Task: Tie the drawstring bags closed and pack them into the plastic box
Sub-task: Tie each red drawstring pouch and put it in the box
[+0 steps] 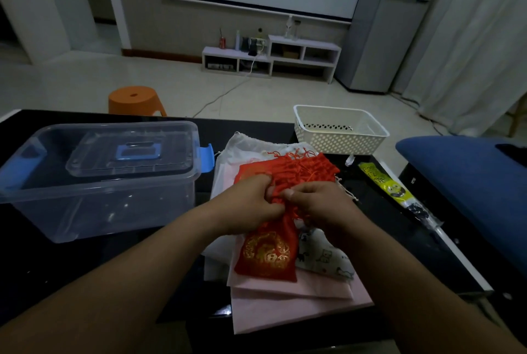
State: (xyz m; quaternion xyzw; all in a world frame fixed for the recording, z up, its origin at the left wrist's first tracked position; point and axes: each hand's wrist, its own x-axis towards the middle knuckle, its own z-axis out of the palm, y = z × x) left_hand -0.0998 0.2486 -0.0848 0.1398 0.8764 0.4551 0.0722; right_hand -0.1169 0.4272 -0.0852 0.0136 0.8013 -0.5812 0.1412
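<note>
Two bare forearms reach in from the near edge over a black table [399,211], the left hand [248,205] and right hand [322,205] meeting at the gathered neck of a red drawstring bag [266,253] printed with a gold emblem. Both hands are pinched closed on the bag's neck and its red cord, fingers curled tight; the bag's body hangs toward the person and rests on a stack of pale pink and white bags [291,293]. A small cat-print bag [325,259] lies just beside the red one, on its right. Beyond the hands, more red bags [302,171] with tangled cords sit heaped on a white bag [242,145]. The clear plastic box [94,182] stands on the table to the left, well apart from the hands, its lid with a blue handle lying on top and blue latches at its ends. A white perforated basket [339,132] stands at the far right of the table, and a yellow-and-black packet [385,185] lies near the right edge. An orange stool [134,99] stands on the floor beyond.
</note>
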